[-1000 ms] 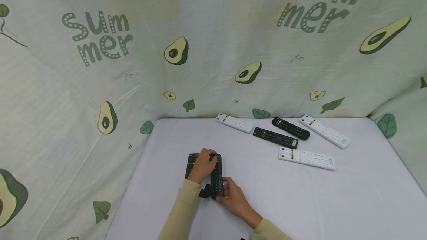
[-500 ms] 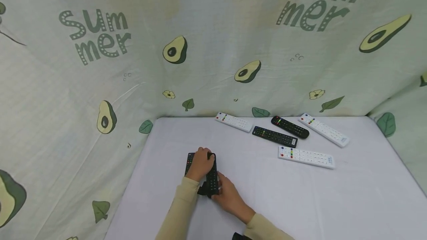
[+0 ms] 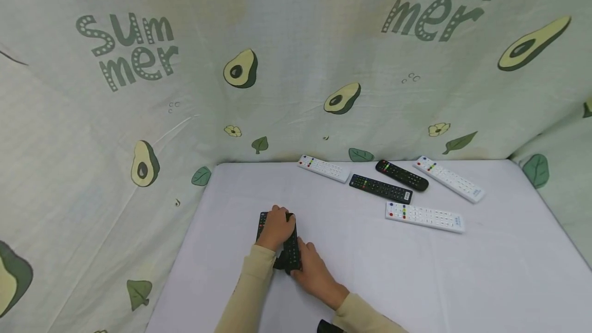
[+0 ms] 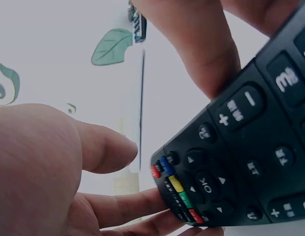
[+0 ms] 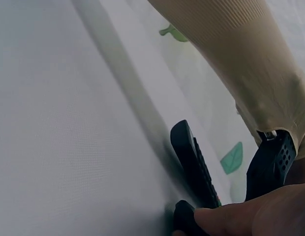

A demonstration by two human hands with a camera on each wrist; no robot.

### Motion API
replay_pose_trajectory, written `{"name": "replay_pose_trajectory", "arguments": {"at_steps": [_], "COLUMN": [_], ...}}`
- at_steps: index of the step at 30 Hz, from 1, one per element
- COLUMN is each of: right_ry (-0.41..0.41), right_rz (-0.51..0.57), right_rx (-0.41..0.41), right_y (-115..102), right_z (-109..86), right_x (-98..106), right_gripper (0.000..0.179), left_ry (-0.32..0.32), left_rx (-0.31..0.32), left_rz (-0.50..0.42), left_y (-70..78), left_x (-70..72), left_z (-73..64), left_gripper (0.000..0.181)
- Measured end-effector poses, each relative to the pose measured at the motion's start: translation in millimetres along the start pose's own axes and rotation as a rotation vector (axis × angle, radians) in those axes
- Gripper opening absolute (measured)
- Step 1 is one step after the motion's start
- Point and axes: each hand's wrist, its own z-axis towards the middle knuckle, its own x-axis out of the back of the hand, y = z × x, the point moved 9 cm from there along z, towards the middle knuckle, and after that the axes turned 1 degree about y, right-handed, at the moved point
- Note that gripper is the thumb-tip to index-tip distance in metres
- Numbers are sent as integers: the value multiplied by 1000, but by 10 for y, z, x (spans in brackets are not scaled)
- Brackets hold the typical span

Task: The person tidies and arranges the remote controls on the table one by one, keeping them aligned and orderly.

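Observation:
Two black remote controls lie side by side under my hands in the head view. My left hand (image 3: 276,227) reaches over their far ends and covers part of both; the left remote control (image 3: 262,221) shows only beside it. In the left wrist view, its fingers curl round the far end of a black remote control (image 4: 241,157), past the coloured buttons, while the thumb stands apart from it. My right hand (image 3: 316,274) grips the near end of the right remote control (image 3: 292,253) at its right side. In the right wrist view, the thumb (image 5: 221,216) presses a dark end.
Farther back on the white table (image 3: 370,266) lie more remote controls: a small white one (image 3: 324,168), two black ones (image 3: 381,189) and two larger white ones (image 3: 424,217). Behind the table hangs a printed curtain (image 3: 287,24). A black wrist strap (image 5: 270,164) sits on one sleeve.
My right hand has moved left with the right remote control, which now lies closer to the left one. My left hand has stayed nearly in place. The remotes at the back have not moved.

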Motion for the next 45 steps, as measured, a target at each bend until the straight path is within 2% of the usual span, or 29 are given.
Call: {"name": "replay_pose_trajectory", "arguments": {"at_steps": [10,17,25,30,34,38,45], "right_ry": [-41,-31,-22,28,111,182,258], "right_rz": [-35,-42,-36,-38,-70,-90,-96], "right_rx": [-8,23,-1,3,1,-46,-128], "right_y": [10,-19,50,118,177,285,480], "right_z": [21,17,14,35,100,209,421], "right_x": [-48,-41,31,249,527,813,1279], "right_gripper": [84,83,81,72,64,58,53], "left_ry": [24,30,45,63,79,71,65], "left_rx": [-32,-26,-42,-24,-26,-11,13], "left_rz": [63,96,117,102,100,85,-61], "left_y": [43,44,67,84,133,197,299], "left_x": [-38,-71,-79,-70,-68,-55,-38], "left_z": [-11,2,4,41,131,228,410], "left_gripper": [35,36,36,39,40,42,44]}}
